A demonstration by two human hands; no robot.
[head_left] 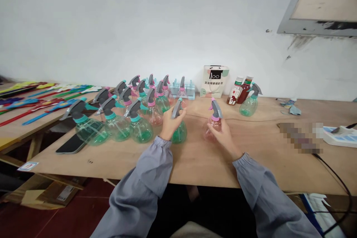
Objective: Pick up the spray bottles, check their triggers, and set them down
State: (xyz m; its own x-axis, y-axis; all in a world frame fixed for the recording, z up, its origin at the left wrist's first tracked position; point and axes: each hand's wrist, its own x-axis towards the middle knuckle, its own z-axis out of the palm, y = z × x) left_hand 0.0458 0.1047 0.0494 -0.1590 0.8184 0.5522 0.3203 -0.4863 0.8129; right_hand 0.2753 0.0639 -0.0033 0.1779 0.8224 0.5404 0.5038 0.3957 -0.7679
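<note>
Pink plastic and green plastic, one to each hand, directly in front of the paper bag [214,81], our landmark at the back of the surface [200,173]! Left hand [171,122], reaching in front of the bag and to its left, has its fingers closed around the grey spray head of a green spray bottle [179,134]. Right hand [223,134], straight in front of the bag, wraps a pink spray bottle [208,132] just under its collar, some fingers hidden behind; whether that base touches wood, I can't tell. Grey sleeves [147,178] run up to both wrists.

Over to the left of the bag, what a crowd: a cluster of spray bottles [141,130], pink and green, all upright, with a dark phone [69,147] lying at its outer edge. Closer in on the bag's left, a pale blue rack [190,89] sits against the wall. Just right of the bag, two red sauce bottles [245,90] stand side by side, and next to them, farther from the bag, one lone green sprayer [249,107] faces right!
</note>
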